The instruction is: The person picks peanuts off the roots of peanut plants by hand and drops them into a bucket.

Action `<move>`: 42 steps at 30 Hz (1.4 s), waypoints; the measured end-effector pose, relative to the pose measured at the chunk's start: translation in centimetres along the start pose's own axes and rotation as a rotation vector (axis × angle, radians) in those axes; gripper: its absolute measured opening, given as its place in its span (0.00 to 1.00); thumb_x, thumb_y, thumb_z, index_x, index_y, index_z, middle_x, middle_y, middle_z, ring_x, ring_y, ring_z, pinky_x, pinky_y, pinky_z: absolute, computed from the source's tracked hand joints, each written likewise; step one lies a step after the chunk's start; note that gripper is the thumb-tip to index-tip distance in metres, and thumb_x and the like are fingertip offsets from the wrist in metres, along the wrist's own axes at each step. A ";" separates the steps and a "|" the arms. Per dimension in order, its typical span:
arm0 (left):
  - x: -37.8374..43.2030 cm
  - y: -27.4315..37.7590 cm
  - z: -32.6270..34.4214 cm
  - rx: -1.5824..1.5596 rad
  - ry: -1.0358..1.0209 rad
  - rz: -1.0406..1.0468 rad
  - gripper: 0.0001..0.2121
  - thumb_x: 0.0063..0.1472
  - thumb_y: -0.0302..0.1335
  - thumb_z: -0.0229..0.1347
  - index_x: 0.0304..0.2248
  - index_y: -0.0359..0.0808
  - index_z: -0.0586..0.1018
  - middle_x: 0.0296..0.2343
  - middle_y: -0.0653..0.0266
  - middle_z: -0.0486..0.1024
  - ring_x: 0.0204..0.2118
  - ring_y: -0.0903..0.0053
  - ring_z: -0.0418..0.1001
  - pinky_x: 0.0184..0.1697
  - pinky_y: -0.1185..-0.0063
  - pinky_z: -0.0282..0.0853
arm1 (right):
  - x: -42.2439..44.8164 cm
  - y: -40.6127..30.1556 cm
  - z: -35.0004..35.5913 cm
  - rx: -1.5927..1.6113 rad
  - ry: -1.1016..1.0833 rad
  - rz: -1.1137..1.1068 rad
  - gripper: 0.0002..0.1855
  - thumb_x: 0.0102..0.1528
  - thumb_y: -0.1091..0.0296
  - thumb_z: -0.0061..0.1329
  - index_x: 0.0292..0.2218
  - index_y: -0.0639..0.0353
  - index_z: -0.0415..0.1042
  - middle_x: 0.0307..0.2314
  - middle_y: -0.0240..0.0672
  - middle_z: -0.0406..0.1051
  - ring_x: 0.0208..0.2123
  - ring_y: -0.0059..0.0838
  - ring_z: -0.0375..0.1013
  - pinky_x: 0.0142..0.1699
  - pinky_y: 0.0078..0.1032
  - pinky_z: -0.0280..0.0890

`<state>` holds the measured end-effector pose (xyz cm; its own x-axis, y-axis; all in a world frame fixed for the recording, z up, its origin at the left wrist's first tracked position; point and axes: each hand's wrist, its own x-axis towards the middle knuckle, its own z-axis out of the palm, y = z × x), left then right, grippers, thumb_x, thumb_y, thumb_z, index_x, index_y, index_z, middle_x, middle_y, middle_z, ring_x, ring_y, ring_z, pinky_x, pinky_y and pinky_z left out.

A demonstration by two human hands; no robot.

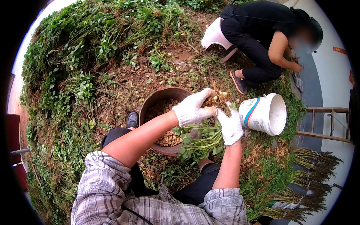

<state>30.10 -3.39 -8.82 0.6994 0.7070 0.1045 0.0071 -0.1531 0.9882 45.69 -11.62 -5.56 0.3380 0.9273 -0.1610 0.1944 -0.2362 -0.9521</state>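
Both my hands wear white knitted gloves and meet over the right side of a round basin (146, 101) partly filled with peanuts in their shells (168, 139). My right hand (227, 123) grips a peanut plant (201, 140) near its root end, and the leafy stems hang down towards me over the basin's rim. From the left, my left hand (195, 108) closes around the roots and pods (220, 97) of the same plant. Its fingertips are partly hidden among the roots, so whether it holds loose pods cannot be told.
A white plastic bucket (263, 114) lies tilted beside my right hand. Another person (258, 42) bends forward on a pink stool (216, 33). Heaped peanut plants (84, 36) cover the left and back. A wooden ladder (323, 135) and dried bundles (309, 168) are at the right wall.
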 end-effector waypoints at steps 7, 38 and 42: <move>0.1 0.5 -0.5 0.299 -0.044 0.020 0.18 0.57 0.37 0.55 0.41 0.31 0.69 0.30 0.48 0.73 0.34 0.60 0.74 0.36 0.71 0.68 | -0.3 -0.3 0.0 0.069 0.005 0.057 0.11 0.53 0.74 0.50 0.39 0.65 0.71 0.30 0.31 0.73 0.30 0.16 0.68 0.34 0.15 0.63; -0.4 0.5 0.9 0.234 0.086 -0.053 0.21 0.54 0.34 0.58 0.45 0.32 0.71 0.29 0.55 0.76 0.31 0.72 0.75 0.36 0.75 0.70 | 0.7 1.3 1.0 -0.090 0.196 0.032 0.31 0.49 0.54 0.57 0.43 0.77 0.67 0.42 0.47 0.70 0.43 0.32 0.69 0.49 0.26 0.61; -0.2 -0.3 0.7 0.149 0.043 -0.050 0.21 0.53 0.29 0.60 0.45 0.30 0.70 0.29 0.62 0.76 0.31 0.82 0.72 0.37 0.78 0.69 | 1.4 3.5 0.7 -0.010 0.169 0.038 0.33 0.49 0.53 0.56 0.44 0.77 0.66 0.44 0.49 0.68 0.47 0.34 0.67 0.53 0.27 0.58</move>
<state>30.42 -3.94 -9.22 0.6643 0.7447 0.0637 0.1495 -0.2159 0.9649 46.22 -11.00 -9.31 0.4953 0.8557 -0.1499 0.1874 -0.2738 -0.9434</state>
